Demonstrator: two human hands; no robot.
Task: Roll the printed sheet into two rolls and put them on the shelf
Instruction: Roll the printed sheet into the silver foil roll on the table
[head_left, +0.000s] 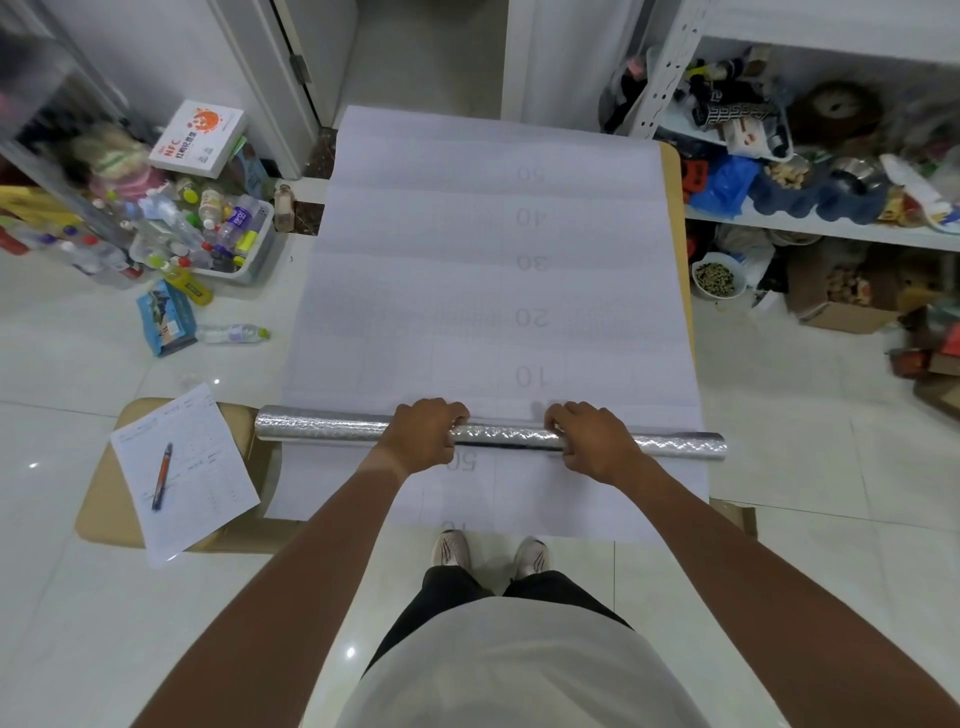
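A long white printed sheet (467, 249) lies flat on a low brown table (672, 171), with grey numbers 10 to 50 printed up its middle. Across its near part lies a silver, foil-backed roll (322, 427), rolled from the same sheet, spanning the sheet's full width. My left hand (423, 434) grips the roll left of its middle. My right hand (587, 439) grips it right of the middle. A flat stretch of sheet with the number 50 (519, 499) still shows nearer than the roll. The white metal shelf (810, 228) stands at the right, crowded with things.
A form with an orange pen (162, 475) rests on a cardboard piece at the left. A bin of bottles (218, 234), a boxed carton and loose bottles clutter the floor at left. A bowl (717, 275) and cardboard boxes sit under the shelf. My feet stand at the sheet's near edge.
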